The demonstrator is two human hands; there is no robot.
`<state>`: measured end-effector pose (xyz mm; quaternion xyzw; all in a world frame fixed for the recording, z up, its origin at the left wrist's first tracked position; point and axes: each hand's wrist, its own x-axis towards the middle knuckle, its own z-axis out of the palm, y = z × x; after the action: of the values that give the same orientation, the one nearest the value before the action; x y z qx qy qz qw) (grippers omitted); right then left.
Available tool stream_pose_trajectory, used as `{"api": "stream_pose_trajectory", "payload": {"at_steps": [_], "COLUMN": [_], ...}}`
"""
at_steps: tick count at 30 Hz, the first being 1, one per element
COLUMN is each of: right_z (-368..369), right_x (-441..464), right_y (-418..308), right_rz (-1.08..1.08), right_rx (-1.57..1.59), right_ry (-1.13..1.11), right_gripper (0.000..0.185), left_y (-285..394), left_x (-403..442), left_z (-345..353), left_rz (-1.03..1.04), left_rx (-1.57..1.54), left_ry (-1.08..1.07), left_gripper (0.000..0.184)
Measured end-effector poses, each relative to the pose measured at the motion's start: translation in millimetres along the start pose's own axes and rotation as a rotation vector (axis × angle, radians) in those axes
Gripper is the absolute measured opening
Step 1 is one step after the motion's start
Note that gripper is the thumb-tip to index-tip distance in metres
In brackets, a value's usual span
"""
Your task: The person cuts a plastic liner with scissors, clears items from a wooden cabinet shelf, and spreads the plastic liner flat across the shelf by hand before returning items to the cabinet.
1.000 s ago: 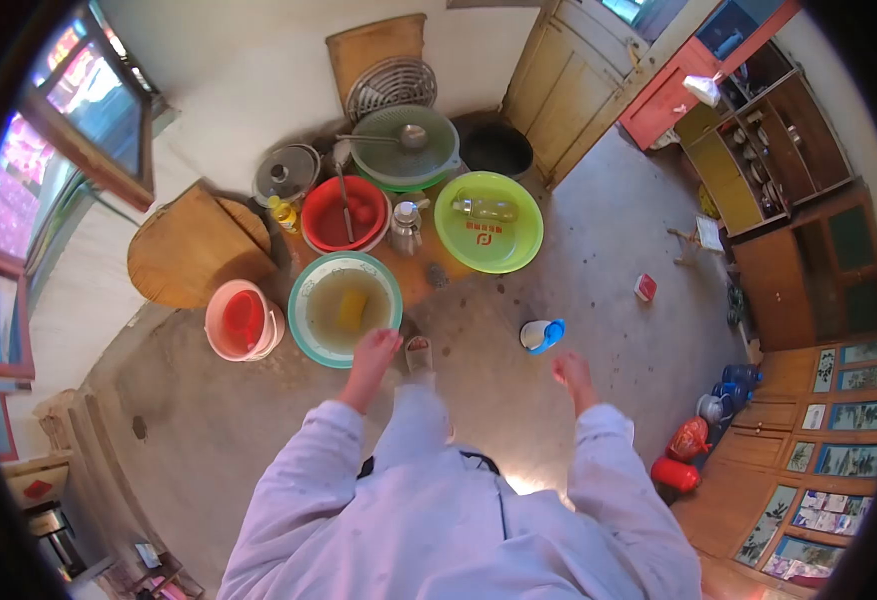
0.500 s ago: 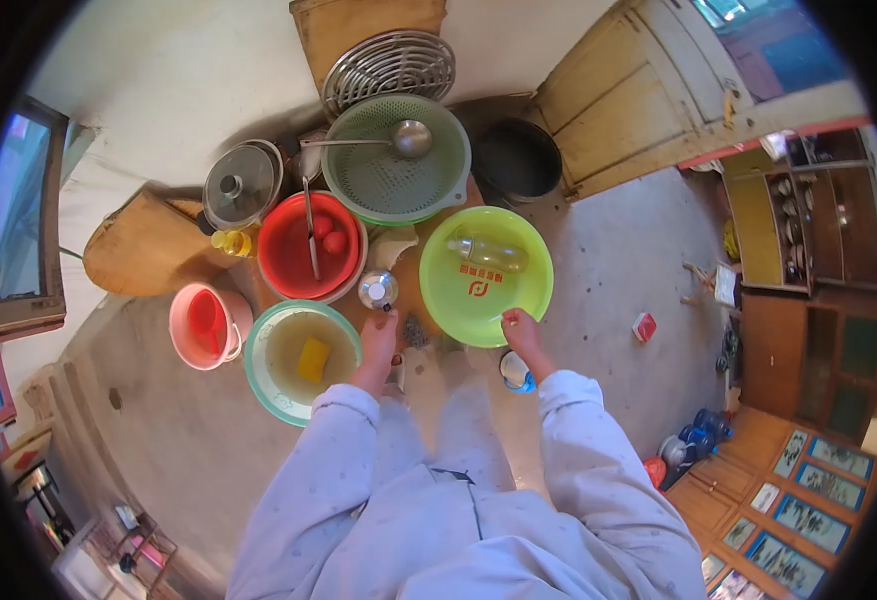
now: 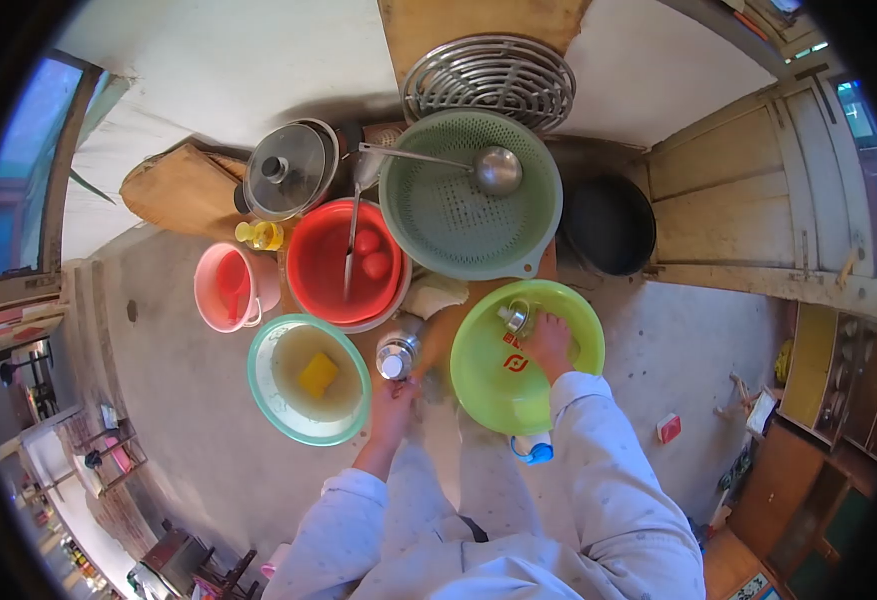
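Observation:
My right hand [image 3: 549, 342] reaches into the lime green basin [image 3: 479, 385], its fingers closed round a clear bottle [image 3: 517, 317] with a metallic cap. My left hand [image 3: 392, 408] is at the near side of a silver metal kettle or flask [image 3: 397, 355], its fingers closed at the handle. To the left, a teal-rimmed basin [image 3: 259, 385] holds cloudy water and a yellow sponge [image 3: 319, 375]. Behind it, a red basin [image 3: 304, 265] contains red round objects and a long utensil.
A green colander [image 3: 439, 230] with a ladle [image 3: 497, 171] stands at the back, beside a black pot [image 3: 611, 225]. A lidded pan [image 3: 289, 168], a yellow bottle [image 3: 261, 236] and a pink bucket [image 3: 227, 287] are at the left. A blue-lidded container [image 3: 532, 448] stands near my legs.
The view has moved closer to the basins. My right hand has gone from the green basin's near edge to the bottle inside. My left hand has come to the metal kettle.

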<state>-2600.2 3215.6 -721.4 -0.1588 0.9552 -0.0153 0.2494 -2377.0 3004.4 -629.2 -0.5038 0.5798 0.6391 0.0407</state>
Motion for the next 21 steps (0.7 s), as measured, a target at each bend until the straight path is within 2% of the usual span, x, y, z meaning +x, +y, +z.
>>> {"api": "stream_pose_trajectory", "payload": {"at_steps": [2, 5, 7, 9, 10, 11, 12, 13, 14, 16, 19, 21], "right_z": [-8.4, -1.9, -25.9, -50.6, -75.2, -40.5, -46.9, -32.1, -26.7, -39.1, -40.2, -19.3], "right_x": [-0.1, -10.3, -23.3, -58.9, -72.6, -78.9, -92.2, -98.8, -103.2, -111.7, -122.4, -124.2], "right_y": [-0.8, 14.3, 11.5, 1.0, -3.5, 4.4, 1.8, 3.9, 3.9, 2.7, 2.3, -10.2], "right_rz": [0.006, -0.083, -0.014, 0.014, 0.049, 0.053, 0.068, 0.055, 0.156, 0.31, 0.419, 0.395], "right_rx": [-0.032, 0.121, 0.273, 0.505, 0.5, 0.67, 0.8, 0.778, 0.769, 0.953, 0.9, 0.864], "right_ry": [-0.061, 0.033, -0.151, 0.231, 0.087, 0.231, 0.312, 0.364, 0.323, 0.167, 0.153, 0.231], "right_gripper": [0.071, 0.066, 0.058, 0.051, 0.05, 0.05, 0.055, 0.06, 0.064, 0.065, 0.063, 0.061], "left_y": [6.0, -2.4, -19.3, 1.1, -2.8, -4.7, -29.7, -44.5, -56.4, -52.2, -42.5, -49.5], "left_x": [-5.2, -2.8, 7.8, -4.7, -6.5, -7.6, 4.3, 13.5, 17.0, 14.0, -1.7, -1.1], "left_z": [3.7, 5.8, 5.8, 6.5, 3.9, 2.7, -7.7, -11.4, -14.2, -8.3, -2.2, -11.1], "left_rz": [-0.022, 0.014, 0.047, 0.072, 0.079, 0.091, 0.117, 0.111, 0.148, 0.066, -0.059, -0.118], "left_rx": [-0.056, -0.004, -0.114, -0.013, 0.025, -0.07, -0.042, -0.062, -0.086, -0.018, 0.087, 0.14], "left_ry": [0.035, 0.04, -0.017, -0.045, -0.037, -0.101, -0.141, -0.124, -0.125, -0.184, -0.313, -0.429], "left_gripper": [0.029, 0.029, 0.032, 0.037, 0.042, 0.046, 0.049, 0.046, 0.036, 0.034, 0.032, 0.03]}}
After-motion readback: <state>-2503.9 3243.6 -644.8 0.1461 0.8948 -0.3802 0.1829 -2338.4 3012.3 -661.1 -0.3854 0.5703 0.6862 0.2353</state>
